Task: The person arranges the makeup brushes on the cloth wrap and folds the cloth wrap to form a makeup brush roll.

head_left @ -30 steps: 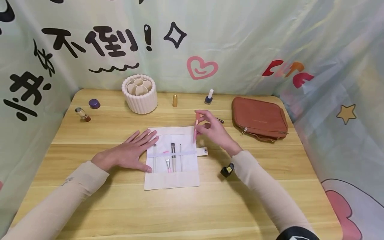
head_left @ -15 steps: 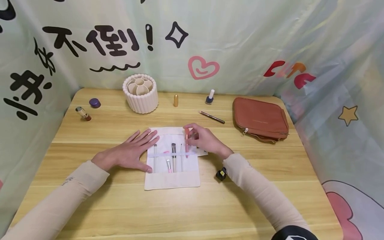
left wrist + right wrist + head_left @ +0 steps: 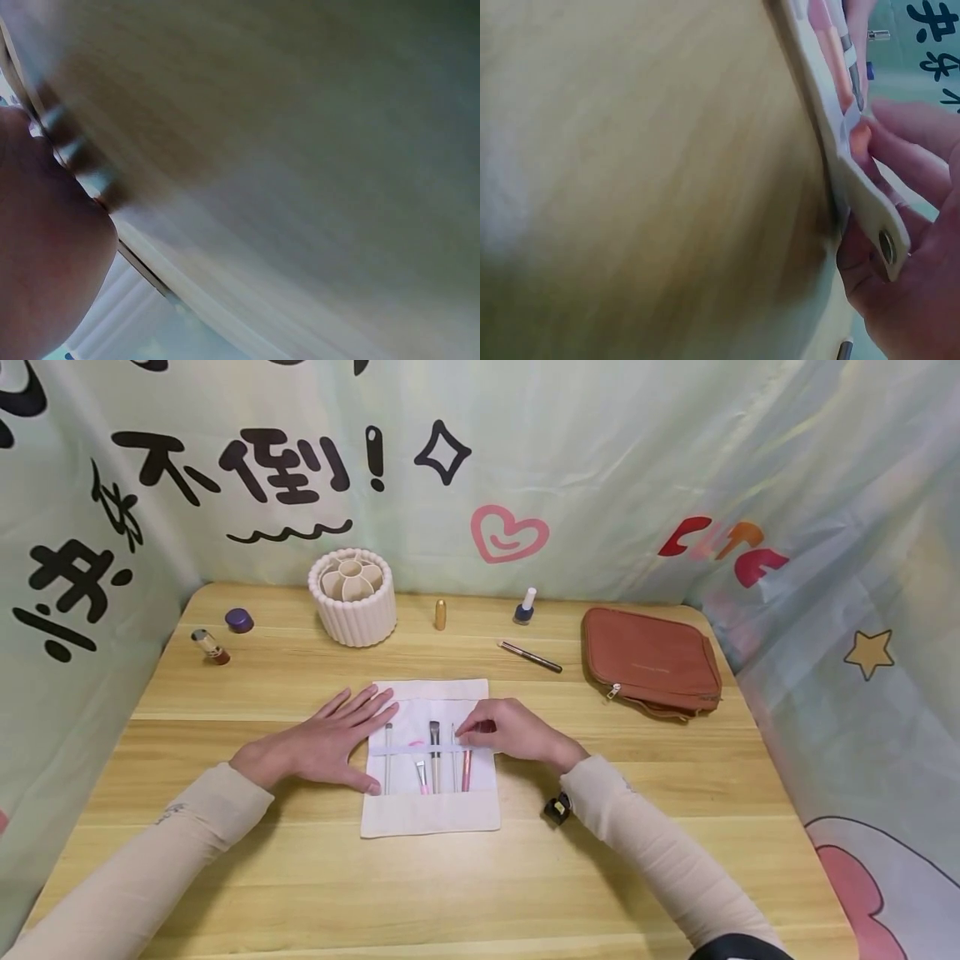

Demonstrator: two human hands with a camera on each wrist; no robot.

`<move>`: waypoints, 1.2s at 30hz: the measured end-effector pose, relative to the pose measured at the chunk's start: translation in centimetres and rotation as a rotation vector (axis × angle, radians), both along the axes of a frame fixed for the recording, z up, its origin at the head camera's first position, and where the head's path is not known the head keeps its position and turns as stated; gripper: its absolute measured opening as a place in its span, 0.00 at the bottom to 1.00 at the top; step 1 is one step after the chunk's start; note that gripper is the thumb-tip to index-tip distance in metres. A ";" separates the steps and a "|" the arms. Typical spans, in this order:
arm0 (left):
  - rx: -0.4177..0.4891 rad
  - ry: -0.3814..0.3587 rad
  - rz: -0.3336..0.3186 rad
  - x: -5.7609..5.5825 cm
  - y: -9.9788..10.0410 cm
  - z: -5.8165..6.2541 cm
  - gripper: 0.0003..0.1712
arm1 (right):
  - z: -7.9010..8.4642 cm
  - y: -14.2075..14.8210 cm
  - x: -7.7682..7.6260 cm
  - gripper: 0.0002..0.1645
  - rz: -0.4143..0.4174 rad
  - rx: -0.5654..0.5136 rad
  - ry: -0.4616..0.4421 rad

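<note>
Cloth case [image 3: 431, 691] lies unrolled on the table [image 3: 427, 893]. Left hand [image 3: 326, 747]: flat, fingers spread wide, on the case's left edge, gripping nothing. Right hand [image 3: 521, 732]: narrow, fingers curled in a pinch on the orange head end of the pink brush [image 3: 467, 772], at the case's right side. Brush runs under the strap [image 3: 408, 749]; can't tell if its lower tip is inside the bottom fold or just at its edge.

Risks:
- Tip catches the fold's lip if pushed at a bad angle; case would bunch or skid if the left hand lifts.
- Thin brush [image 3: 454, 774] sits just left of the pink one; a sideways nudge could knock it askew.
- Snap tab [image 3: 885, 244] sticks out of the case's right edge by the palm; could snag and twist the case.
- Letting go early: brush could slip if the strap is loose.
</note>
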State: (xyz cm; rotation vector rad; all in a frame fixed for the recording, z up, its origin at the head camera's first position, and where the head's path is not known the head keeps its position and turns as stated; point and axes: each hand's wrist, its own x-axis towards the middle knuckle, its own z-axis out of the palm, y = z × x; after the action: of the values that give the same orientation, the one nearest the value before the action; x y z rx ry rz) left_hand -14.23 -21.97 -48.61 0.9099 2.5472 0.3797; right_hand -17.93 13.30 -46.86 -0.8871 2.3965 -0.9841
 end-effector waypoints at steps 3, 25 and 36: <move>-0.003 0.001 -0.001 0.0 -0.1 0.0 0.75 | 0.3 0.5 -0.4 0.12 0.003 -0.018 0.009; -0.011 0.003 -0.005 -0.1 -0.1 -0.2 0.75 | 1.2 1.8 -1.4 0.17 0.108 0.021 -0.173; -0.006 0.004 -0.002 0.0 -0.1 -0.3 0.75 | 2.1 3.0 -3.6 0.19 -0.036 -0.038 -0.017</move>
State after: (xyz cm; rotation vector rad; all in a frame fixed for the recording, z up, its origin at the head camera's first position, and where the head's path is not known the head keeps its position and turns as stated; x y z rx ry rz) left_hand -14.27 -22.08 -48.89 0.9123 2.5493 0.3693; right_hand -21.50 16.30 -44.80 -0.8482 2.3949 -1.0495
